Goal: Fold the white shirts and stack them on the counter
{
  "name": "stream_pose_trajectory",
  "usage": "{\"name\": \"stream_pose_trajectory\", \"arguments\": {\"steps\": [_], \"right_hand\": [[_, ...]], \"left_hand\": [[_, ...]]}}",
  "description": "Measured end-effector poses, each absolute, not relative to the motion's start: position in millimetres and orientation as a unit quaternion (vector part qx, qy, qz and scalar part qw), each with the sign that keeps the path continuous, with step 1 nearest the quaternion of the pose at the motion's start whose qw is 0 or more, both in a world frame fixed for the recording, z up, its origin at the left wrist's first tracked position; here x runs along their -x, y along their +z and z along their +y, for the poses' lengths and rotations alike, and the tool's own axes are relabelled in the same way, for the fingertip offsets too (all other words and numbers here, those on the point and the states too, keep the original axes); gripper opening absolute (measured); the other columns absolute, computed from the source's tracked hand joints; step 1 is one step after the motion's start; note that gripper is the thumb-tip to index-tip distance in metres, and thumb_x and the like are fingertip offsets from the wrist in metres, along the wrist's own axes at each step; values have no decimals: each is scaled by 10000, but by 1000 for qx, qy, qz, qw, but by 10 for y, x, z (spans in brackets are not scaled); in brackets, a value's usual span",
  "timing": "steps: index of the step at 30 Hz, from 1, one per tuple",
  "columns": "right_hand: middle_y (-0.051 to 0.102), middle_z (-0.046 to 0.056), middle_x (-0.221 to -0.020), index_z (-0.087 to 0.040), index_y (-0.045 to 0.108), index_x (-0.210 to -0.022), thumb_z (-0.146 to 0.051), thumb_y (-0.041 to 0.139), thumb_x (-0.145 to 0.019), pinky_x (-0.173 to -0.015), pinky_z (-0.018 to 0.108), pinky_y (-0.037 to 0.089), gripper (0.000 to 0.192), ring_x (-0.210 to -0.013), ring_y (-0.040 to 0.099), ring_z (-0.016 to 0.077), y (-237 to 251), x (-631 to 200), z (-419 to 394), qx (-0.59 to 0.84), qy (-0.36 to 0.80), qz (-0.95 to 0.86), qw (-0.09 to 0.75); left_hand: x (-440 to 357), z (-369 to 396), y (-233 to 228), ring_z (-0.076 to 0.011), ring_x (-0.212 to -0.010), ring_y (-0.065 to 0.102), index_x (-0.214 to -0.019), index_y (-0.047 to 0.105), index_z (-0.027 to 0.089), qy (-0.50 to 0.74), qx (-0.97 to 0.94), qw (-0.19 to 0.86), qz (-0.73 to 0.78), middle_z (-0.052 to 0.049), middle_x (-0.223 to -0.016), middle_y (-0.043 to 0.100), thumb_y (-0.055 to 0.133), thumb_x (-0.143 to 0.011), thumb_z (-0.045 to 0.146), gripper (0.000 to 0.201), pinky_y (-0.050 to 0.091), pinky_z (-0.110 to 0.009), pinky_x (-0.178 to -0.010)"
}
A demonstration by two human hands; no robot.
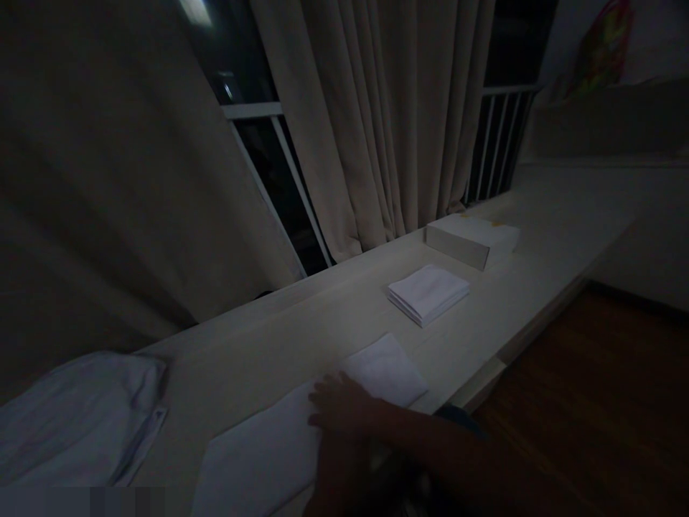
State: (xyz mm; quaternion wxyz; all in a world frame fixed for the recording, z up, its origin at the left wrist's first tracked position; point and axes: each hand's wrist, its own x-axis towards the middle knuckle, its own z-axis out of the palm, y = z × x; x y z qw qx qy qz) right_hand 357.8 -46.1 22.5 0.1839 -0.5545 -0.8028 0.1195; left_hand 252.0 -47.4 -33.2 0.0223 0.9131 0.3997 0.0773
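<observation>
Your right hand (336, 403) lies flat, palm down, fingers spread and loose, pressing on a white cloth (301, 431) spread over the near edge of the desk (334, 309); the grip is apart, closed on nothing, and reads as a hold-down or smoothing contact rather than a pinch. The forearm comes in from the lower right and crosses the cloth's near side. A second dark shape sits below that hand at the bottom edge, probably your left hand or forearm; the light is too poor to tell, and its grip cannot be judged. The cloth under the palm lies open and flat, one corner pointing far-right, which suits pressing out a fold. Outward from there: one stack of folded white cloths (429, 293) sits further along the desk to the right, edges squared, well apart from the open cloth; likely set aside there to keep the near area free. Beyond it, one white box (471, 239) lies flat, near the curtain (377, 129). On the far left, one rumpled heap of white fabric (80, 420) rests at the desk's near end, unfolded, apart from the hand. Count: one open cloth, one folded stack (layer number not legible), one box, one heap. Window bars (291, 172) behind the curtain show dark outside. Brown floor (592, 402) lies to the right below the desk.
</observation>
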Motion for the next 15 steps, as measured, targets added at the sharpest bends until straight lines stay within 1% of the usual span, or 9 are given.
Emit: {"name": "stream_pose_trajectory", "arguments": {"steps": [2, 3, 4, 6, 7, 8, 9, 12, 15], "right_hand": [[465, 64, -1450, -282, 458, -1403, -578, 349, -961, -1098, 508, 282, 543, -1346, 391, 268, 184, -3623, -355, 536, 132, -815, 176], [464, 61, -1451, -289, 452, -1405, -572, 354, -962, -1095, 508, 286, 535, -1344, 395, 265, 151, -3671, -330, 532, 134, -818, 172], [450, 59, -1462, -294, 436, -1415, -573, 356, -962, -1099, 510, 277, 538, -1354, 382, 263, 111, -3740, -326, 530, 133, -820, 169], [385, 56, -1506, -292, 381, -1451, -594, 351, -958, -1125, 516, 222, 578, -1398, 306, 262, 20, -3949, -362, 536, 121, -818, 169], [345, 56, -1527, -287, 352, -1468, -605, 340, -958, -1138, 517, 187, 602, -1418, 261, 264, -25, -4090, -394, 545, 112, -813, 171], [308, 58, -1544, -278, 326, -1482, -611, 327, -959, -1147, 514, 156, 620, -1433, 222, 265, -65, -4251, -428, 558, 103, -805, 173], [286, 61, -1552, -270, 311, -1490, -608, 313, -964, -1153, 509, 135, 625, -1439, 201, 265, -97, -4427, -462, 577, 94, -792, 173], [266, 67, -1556, -251, 305, -1495, -544, 278, -994, -1158, 500, 104, 581, -1443, 186, 260, -135, -4967, -544, 643, 76, -746, 157], [263, 64, -1555, -253, 327, -1486, -478, 275, -1008, -1152, 531, 86, 530, -1446, 176, 270, -87, -5360, -622, 685, 60, -713, 137]], "left_hand": [[-2083, -300, -207, -309, -1439, 239, -1376, 496, 265, 66, -913, 10, 403, -80, -1490, 428, 387, -894, 341, 501, 181, -552, -1151], [-1894, -218, -169, -322, -1443, 222, -1385, 485, 246, 59, -907, -3, 417, -91, -1507, 400, 356, -905, 340, 505, 179, -571, -1141], [-1726, -141, -148, -329, -1444, 212, -1411, 445, 249, 47, -896, -22, 440, -90, -1533, 351, 320, -918, 356, 519, 191, -587, -1126], [-1444, -13, -136, -327, -1443, 215, -1456, 354, 273, 15, -868, -57, 492, -82, -1569, 263, 269, -931, 398, 547, 232, -590, -1100], [-1321, 34, -130, -320, -1440, 227, -1459, 342, 285, -6, -857, -70, 510, -76, -1574, 249, 266, -927, 406, 552, 251, -579, -1091], [-1206, 68, -116, -316, -1436, 242, -1444, 373, 290, -28, -851, -79, 518, -71, -1568, 266, 284, -914, 402, 549, 265, -566, -1085], [-1097, 89, -89, -315, -1431, 257, -1406, 438, 298, -51, -850, -86, 518, -61, -1554, 305, 316, -893, 390, 535, 280, -557, -1078], [-809, 96, 54, -319, -1400, 324, -1224, 618, 327, -74, -850, -96, 512, -38, -1461, 471, 408, -810, 390, 468, 340, -534, -1036], [-564, 83, 158, -310, -1366, 384, -1143, 665, 319, -52, -844, -101, 525, -52, -1345, 592, 461, -741, 427, 463, 384, -505, -1004]]}}
